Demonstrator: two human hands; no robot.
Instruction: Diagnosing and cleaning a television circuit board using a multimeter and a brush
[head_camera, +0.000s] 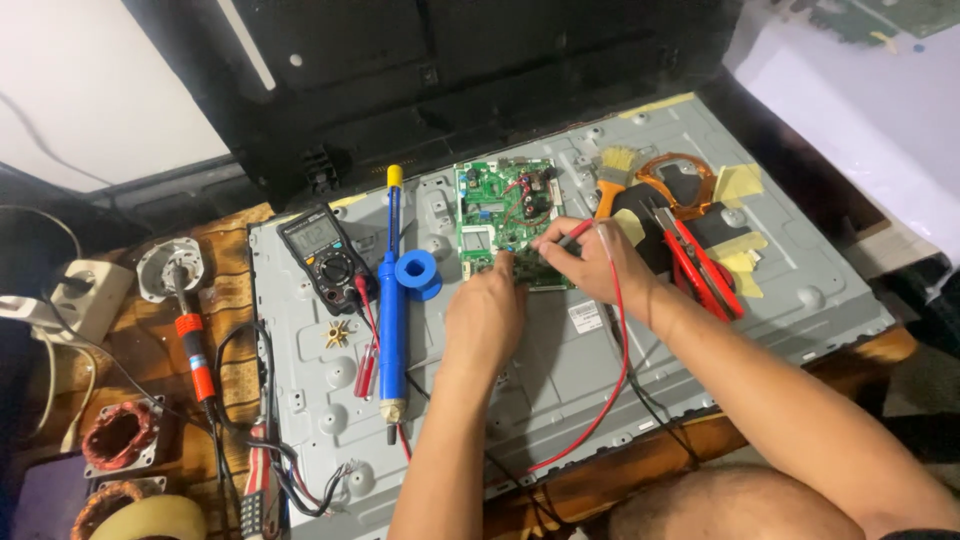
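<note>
Two hands on circuit board: right hand pinches red probe, tip toward 10 o'clock; left hand closed, grip unclear, at 6 o'clock edge.

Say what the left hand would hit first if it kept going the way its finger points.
The left hand points up-frame at the green circuit board; its fingertip is already at the board's lower edge, so the board comes first. Whether it touches yet is unclear.
</note>
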